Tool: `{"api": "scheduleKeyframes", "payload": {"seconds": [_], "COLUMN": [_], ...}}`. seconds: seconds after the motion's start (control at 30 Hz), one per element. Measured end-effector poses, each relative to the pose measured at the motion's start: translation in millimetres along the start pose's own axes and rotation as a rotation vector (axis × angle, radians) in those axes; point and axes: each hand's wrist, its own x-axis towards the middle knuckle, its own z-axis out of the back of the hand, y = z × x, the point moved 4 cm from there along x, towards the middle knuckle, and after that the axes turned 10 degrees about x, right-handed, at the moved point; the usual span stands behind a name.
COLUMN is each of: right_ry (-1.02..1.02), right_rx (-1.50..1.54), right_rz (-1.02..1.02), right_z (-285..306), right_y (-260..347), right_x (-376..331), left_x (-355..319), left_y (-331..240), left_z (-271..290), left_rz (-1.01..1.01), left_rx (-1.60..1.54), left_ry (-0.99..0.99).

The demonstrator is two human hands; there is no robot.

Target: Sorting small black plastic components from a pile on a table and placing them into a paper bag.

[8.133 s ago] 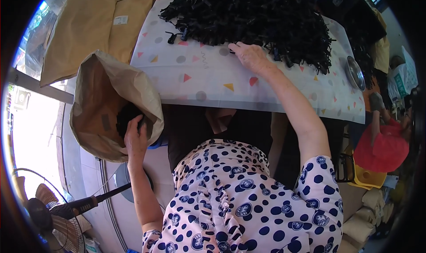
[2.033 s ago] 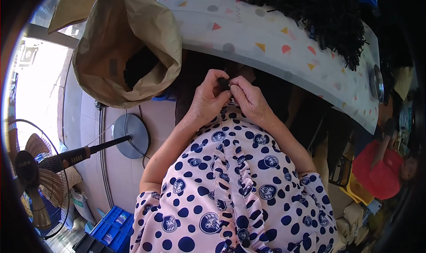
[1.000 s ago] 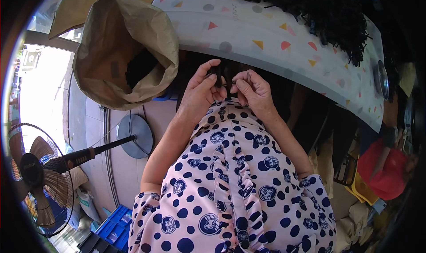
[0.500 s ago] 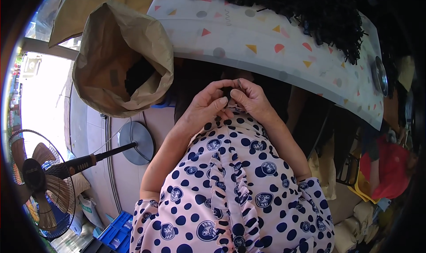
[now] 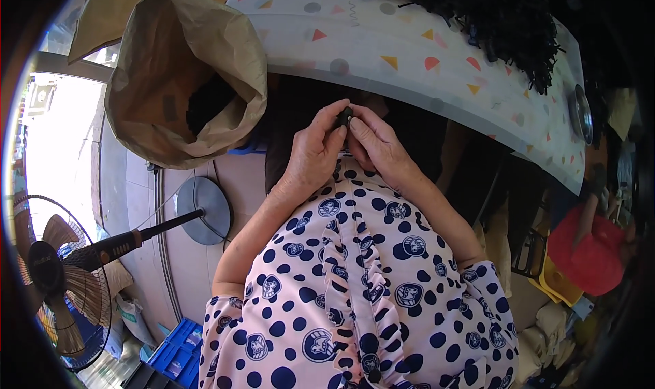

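Observation:
Both my hands meet in front of my lap, just short of the table edge. Between the fingertips is a small black piece (image 5: 345, 116), mostly covered, so its exact kind does not show. My left hand (image 5: 316, 150) pinches it from the left with thumb and fingers. My right hand (image 5: 379, 143) grips it from the other side, its thumb pressed close to the left thumb. Beyond them, a big heap of thin black strip-like pieces (image 5: 491, 27) lies on the table (image 5: 300, 37), which has a white cover with coloured shapes.
An open brown paper sack (image 5: 235, 68) with black material (image 5: 208, 106) inside stands at the left. A standing fan (image 5: 58, 266), its round base (image 5: 205, 211) and a blue crate (image 5: 176, 355) are on the floor. A metal bowl (image 5: 582, 114) sits at the table's right end. Another person in red (image 5: 587, 252) is at the right.
My joined hands have moved slightly up and away from me, and the fingers have closed in tighter on the black piece. The view has shifted a little.

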Motion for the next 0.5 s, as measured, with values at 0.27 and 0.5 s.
{"api": "scheduleKeyframes", "payload": {"seconds": [0.27,0.5], "right_ry": [-0.012,0.005], "right_rx": [0.005,0.043], "right_rz": [0.055,0.015], "right_z": [1,-8], "right_y": [-9,-3], "right_x": [6,10], "left_x": [1,-1], "left_y": [-3,-20], "left_z": [-2,9], "left_rz": [-0.069,-0.125], "left_rx": [0.015,0.167], "left_ry": [-0.036,-0.119]}}
